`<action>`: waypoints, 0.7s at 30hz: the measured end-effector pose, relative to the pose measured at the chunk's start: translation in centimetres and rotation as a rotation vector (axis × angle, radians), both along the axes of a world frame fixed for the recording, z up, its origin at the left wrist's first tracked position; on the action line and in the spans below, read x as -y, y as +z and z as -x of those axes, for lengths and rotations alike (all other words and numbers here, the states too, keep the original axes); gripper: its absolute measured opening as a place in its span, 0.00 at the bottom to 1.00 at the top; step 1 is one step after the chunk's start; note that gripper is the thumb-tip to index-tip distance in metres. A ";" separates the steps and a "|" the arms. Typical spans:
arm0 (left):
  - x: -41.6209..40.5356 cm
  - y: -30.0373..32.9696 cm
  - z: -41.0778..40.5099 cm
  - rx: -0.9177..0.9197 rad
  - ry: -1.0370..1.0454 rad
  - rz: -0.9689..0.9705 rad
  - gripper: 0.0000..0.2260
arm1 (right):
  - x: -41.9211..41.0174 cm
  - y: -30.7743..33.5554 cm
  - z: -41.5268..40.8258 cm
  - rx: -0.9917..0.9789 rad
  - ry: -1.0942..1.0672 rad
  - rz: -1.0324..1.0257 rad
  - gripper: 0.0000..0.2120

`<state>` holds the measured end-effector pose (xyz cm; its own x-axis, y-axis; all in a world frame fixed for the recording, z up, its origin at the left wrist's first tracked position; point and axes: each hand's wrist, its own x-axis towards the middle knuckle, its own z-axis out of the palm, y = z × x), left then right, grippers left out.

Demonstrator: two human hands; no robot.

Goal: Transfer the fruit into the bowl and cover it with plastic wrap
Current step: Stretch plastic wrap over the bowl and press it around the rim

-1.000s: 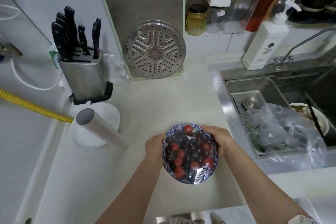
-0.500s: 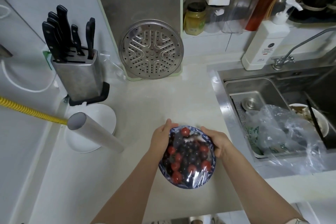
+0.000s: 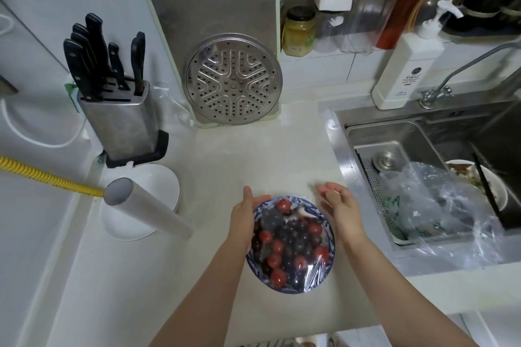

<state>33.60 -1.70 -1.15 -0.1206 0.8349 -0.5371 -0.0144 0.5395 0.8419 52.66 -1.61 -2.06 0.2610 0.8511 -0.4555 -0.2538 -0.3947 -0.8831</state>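
Observation:
A blue-and-white patterned bowl (image 3: 328, 258) stands on the pale counter near its front edge. It is full of dark grapes and red cherry tomatoes (image 3: 287, 236) under a sheet of clear plastic wrap stretched over the rim. My left hand (image 3: 243, 215) lies flat against the bowl's left side, fingers straight. My right hand (image 3: 342, 207) hovers just off the bowl's right rim, fingers spread, holding nothing.
The roll of plastic wrap (image 3: 146, 208) lies across a white plate (image 3: 166, 186) to the left. A knife block (image 3: 121, 118) stands behind it. A cutting board (image 3: 214, 8) with a steamer rack (image 3: 233, 79) leans on the wall. The sink (image 3: 423, 166) with a plastic bag (image 3: 439, 205) is at right.
Both hands have loosened from the bowl's rim. The right hand has lifted away to the right and opened; the left hand has flattened along the left side.

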 end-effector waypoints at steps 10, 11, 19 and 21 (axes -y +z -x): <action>0.6 -0.3 0.1 0.029 0.062 0.044 0.30 | 0.5 0.0 0.8 -0.113 0.230 -0.002 0.13; 0.7 -0.3 0.1 0.035 0.080 0.050 0.29 | 0.5 0.1 0.8 -0.129 0.251 0.012 0.16; 3.2 -0.4 -0.1 0.096 0.321 0.077 0.21 | -0.4 1.1 0.7 0.012 0.517 0.105 0.22; 4.0 -0.3 -0.1 0.124 0.323 0.081 0.13 | 0.6 0.6 0.1 -0.043 0.484 0.089 0.21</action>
<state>33.69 -5.66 -1.46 -0.3012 0.7180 -0.6275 -0.2949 0.5557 0.7774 52.55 -2.16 -1.48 -0.1757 0.8275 -0.5333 -0.0579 -0.5495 -0.8335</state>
